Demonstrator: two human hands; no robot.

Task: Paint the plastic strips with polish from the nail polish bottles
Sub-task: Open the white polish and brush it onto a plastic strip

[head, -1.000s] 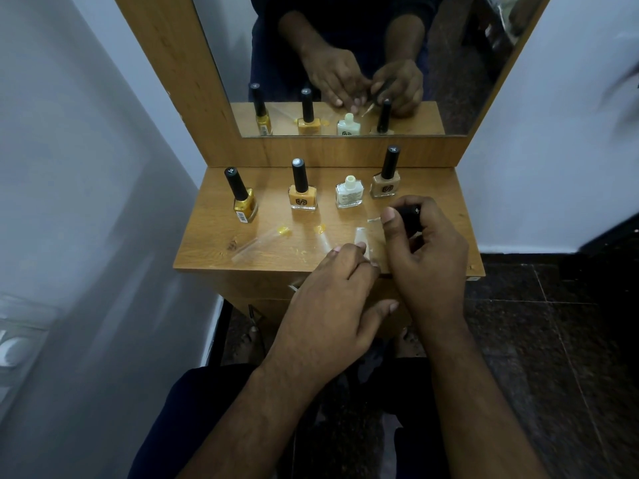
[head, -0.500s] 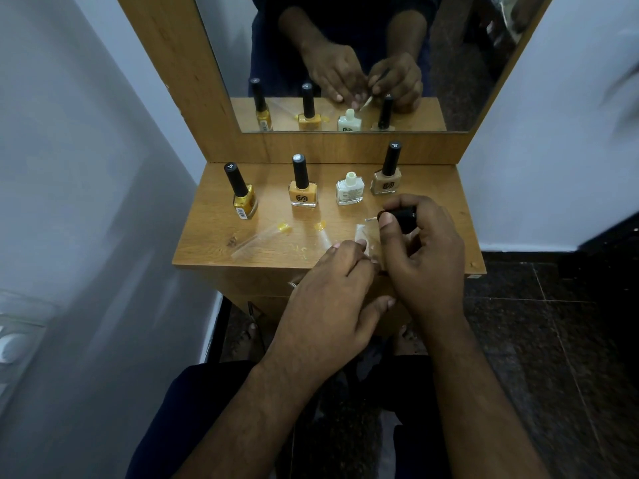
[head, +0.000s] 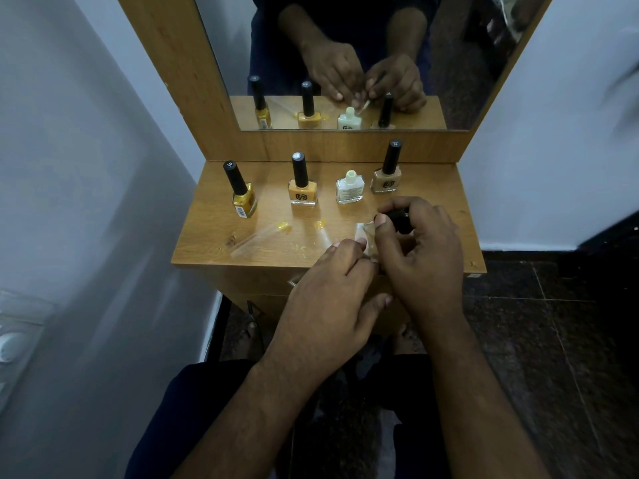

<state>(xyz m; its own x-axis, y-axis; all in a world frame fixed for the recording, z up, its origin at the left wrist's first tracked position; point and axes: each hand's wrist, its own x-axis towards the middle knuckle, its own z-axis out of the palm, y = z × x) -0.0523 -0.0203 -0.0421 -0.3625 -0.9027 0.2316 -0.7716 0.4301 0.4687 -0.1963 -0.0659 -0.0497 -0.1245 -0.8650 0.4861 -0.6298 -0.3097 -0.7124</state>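
Several nail polish bottles stand in a row on the wooden shelf (head: 446, 188): a gold one (head: 243, 200), an orange one (head: 302, 191), an uncapped white one (head: 350, 190) and a beige one (head: 387, 179). My right hand (head: 420, 250) grips the black brush cap (head: 399, 217) of the white bottle, brush end down at a clear plastic strip (head: 367, 238). My left hand (head: 332, 295) presses its fingertips on that strip near the shelf's front edge. Two other clear strips (head: 262, 236) (head: 320, 233) with yellow dabs lie to the left.
A mirror (head: 345, 57) in a wooden frame rises behind the shelf and reflects the hands and bottles. White walls close in on both sides. Dark tiled floor (head: 553, 340) lies below to the right, and my dark-clothed legs are under the shelf.
My right hand with the brush cap has shifted slightly toward me along the strip. My left hand stays on the strip.
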